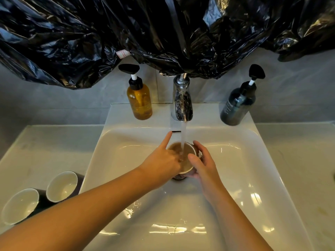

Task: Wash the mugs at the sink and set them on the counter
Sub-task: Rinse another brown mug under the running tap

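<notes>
Right grip (203,165) round mug (175,149), base hidden

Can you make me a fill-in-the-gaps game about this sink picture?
Water from the tap pours into the ____ held in the right hand.
____ mugs sit on the counter left of the sink.
The dark bottle stands to the ____ of the tap.
Missing words: mug; two; right.
</notes>
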A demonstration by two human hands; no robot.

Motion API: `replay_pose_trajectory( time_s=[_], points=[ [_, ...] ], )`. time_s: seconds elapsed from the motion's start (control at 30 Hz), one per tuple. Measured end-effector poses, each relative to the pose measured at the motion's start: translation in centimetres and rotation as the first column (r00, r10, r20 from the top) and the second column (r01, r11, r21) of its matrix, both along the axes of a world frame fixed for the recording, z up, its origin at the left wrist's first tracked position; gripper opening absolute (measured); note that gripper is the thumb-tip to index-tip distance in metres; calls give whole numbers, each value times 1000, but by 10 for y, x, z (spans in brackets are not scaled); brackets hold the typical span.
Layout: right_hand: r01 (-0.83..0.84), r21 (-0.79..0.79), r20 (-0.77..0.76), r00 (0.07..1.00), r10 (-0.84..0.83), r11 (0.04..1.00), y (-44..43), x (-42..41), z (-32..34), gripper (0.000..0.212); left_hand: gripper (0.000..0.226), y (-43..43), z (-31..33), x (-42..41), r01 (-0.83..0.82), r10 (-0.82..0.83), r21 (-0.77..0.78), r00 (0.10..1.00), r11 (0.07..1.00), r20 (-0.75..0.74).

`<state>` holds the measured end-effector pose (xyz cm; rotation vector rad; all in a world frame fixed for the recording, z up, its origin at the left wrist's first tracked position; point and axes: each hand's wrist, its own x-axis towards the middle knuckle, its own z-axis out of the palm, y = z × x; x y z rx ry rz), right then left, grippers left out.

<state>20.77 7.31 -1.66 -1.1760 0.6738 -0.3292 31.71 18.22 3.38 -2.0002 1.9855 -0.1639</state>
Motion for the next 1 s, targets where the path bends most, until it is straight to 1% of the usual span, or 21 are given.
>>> replay_pose_trajectory(
  time_s=[0.03, 0.07, 0.1, 0.17, 0.2, 0.23, 0.27, 0.3, 0.4, 0.47, 0.57, 0.67, 0.73, 0.83, 0.87, 0.93, 1.0],
  points=[
    [4, -16, 3, 1000, -4, 1000, 1, 0, 0, 49, 26, 0, 2, 1, 14, -14, 7, 1000, 1000, -3],
    [11, 5, 15, 1000, -11, 1000, 1, 1, 0, 48, 21, 1, 5, 0, 36, -36, -22, 999, 999, -6],
    [13, 61, 34, 999, -15, 998, 2, 2, -1, 48, 22, 2, 8, -1, 50, -51, -71, 999, 996, -15],
    [-2, 157, 53, 999, -7, 988, 1, 4, -3, 48, 26, 0, 0, -3, 21, -34, -127, 994, 992, -102],
    [-10, 160, 48, 999, 3, 987, 1, 4, -4, 47, 26, -1, -6, -3, -9, -11, -137, 990, 991, -140],
    [-15, 133, 36, 999, 10, 991, 2, 3, -4, 48, 23, -1, -10, -5, -23, 2, -149, 990, 989, -141],
    [-15, 89, 22, 1000, 13, 996, 1, 3, -4, 50, 20, -2, -12, -6, -37, 20, -140, 993, 989, -119],
    [-20, 42, 11, 1000, 20, 999, 1, 2, -4, 53, 23, -4, -15, -6, -60, 49, -113, 994, 992, -95],
    [-31, -37, -2, 1000, 31, 999, 0, 3, -5, 61, 51, -9, -15, -3, -160, 162, 50, 986, 986, -44],
    [-20, -61, 1, 1000, 20, 998, 0, 3, -9, 64, 56, -13, -14, -4, -179, 183, 110, 983, 978, -31],
    [-9, -100, -16, 1000, 7, 995, -1, 3, -11, 71, 48, -16, -17, -3, -208, 216, 158, 976, 965, -36],
    [19, -99, -7, 1000, -20, 995, -2, 3, -10, 68, 30, -18, -19, -3, -177, 181, 167, 983, 970, -12],
    [20, -110, 0, 1000, -20, 994, -3, 3, -9, 67, 24, -15, -20, -4, -195, 207, 187, 977, 963, -45],
    [15, -58, 20, 1000, -14, 998, -4, 3, -7, 62, 26, -7, -21, -6, -166, 169, 33, 981, 986, -91],
    [16, -26, 28, 999, -16, 1000, -4, 3, -6, 63, 30, -5, -24, -6, -154, 146, -47, 978, 987, -151],
    [17, 47, 57, 998, -20, 999, -4, 4, -6, 74, 36, -2, -24, -6, -153, 101, -190, 960, 970, -259],
    [-5, 120, 69, 998, -3, 993, -3, 6, -7, 82, 37, -3, -22, -11, -201, 108, -297, 947, 934, -301]
  ],
)
